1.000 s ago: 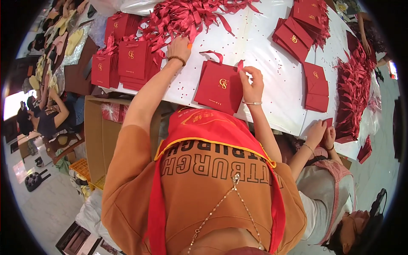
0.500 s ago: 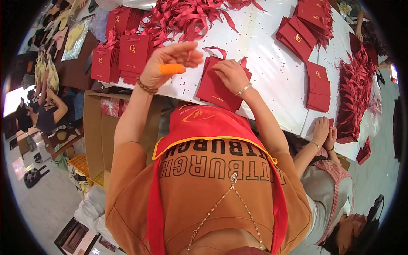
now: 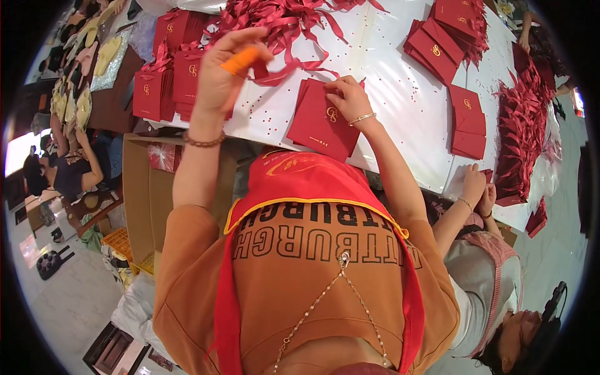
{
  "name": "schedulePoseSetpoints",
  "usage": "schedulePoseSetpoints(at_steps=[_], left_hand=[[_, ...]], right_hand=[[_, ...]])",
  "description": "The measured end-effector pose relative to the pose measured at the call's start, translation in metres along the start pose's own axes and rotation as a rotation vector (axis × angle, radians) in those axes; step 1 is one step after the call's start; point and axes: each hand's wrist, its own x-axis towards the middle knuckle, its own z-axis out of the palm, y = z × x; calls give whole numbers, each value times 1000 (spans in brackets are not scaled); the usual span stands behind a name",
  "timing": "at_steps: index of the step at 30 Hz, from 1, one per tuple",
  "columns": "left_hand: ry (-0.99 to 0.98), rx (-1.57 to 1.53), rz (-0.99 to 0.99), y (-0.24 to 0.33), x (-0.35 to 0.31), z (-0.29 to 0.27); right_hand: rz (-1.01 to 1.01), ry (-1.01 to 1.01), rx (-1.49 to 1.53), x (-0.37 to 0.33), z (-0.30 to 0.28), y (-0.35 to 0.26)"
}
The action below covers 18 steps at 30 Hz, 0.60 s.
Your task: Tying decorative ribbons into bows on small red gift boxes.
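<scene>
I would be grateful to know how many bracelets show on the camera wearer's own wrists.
2: a brown beaded bracelet below the left hand and a slim metal bangle below the right hand. Both wrists are in plain view.

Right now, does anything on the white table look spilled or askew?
Yes: small red specks lie scattered loosely across the white table, as if spilled. Also, the ribbons form a tangled heap, unlike the stacked bags beside them.

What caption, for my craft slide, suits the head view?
Left hand, wearing an orange finger cover, raised near a red ribbon; right hand at a red bag.
</scene>
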Motion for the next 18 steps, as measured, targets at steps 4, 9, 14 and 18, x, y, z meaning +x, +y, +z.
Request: schedulePoseSetpoints(at_steps=[4,9,14,18], left_hand=[[44,228,-402,-57,-11,12],[-9,674,-517,-114,-25,13],[-19,1017,-311,-131,-25,12],[0,1031,-284,-127,-23,19]], right_hand=[[25,27,-16,-2,-1,0],[84,-66,12,1,-4,-1],[204,-252,53,10,-13,-4],[236,-292,38,12,-8,-6]])
